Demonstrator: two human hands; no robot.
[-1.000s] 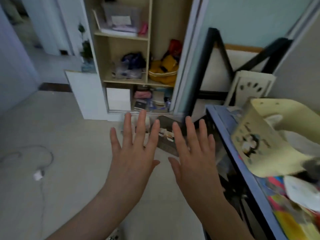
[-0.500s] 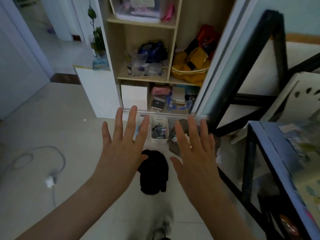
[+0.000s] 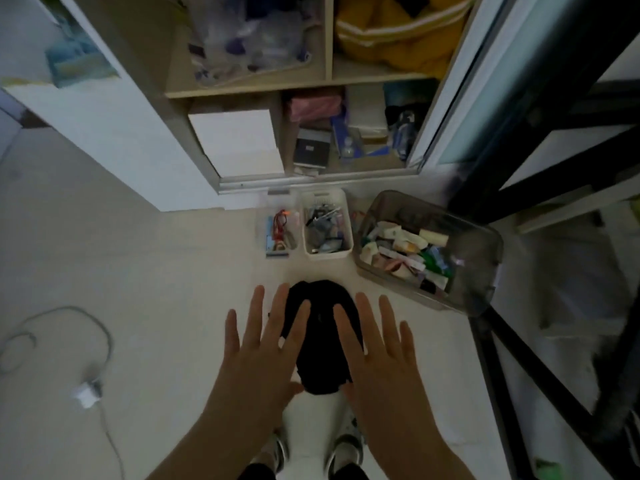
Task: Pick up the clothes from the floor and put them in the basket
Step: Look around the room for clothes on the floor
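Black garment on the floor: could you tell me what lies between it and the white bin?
Only bare pale floor separates the black garment from the white bin, as the head view shows.

Black garment (image 3: 322, 344) partly hidden behind left hand (image 3: 263, 362) and right hand (image 3: 379, 368), yellow bag (image 3: 391, 39) cut by top edge

Pale tiled floor (image 3: 104, 254), dimly lit. An open wooden shelf unit (image 3: 249, 88) stands at the far side, with a white box (image 3: 235, 143) in its lower left compartment. A white panel (image 3: 114, 133) adjoins it on the left. A black metal frame (image 3: 540, 109) stands to the right. On the floor before the shelves: a clear tray (image 3: 277, 237), a white tub (image 3: 325, 194) and a grey bin (image 3: 478, 271). A white charger (image 3: 86, 393) with cable lies at left.
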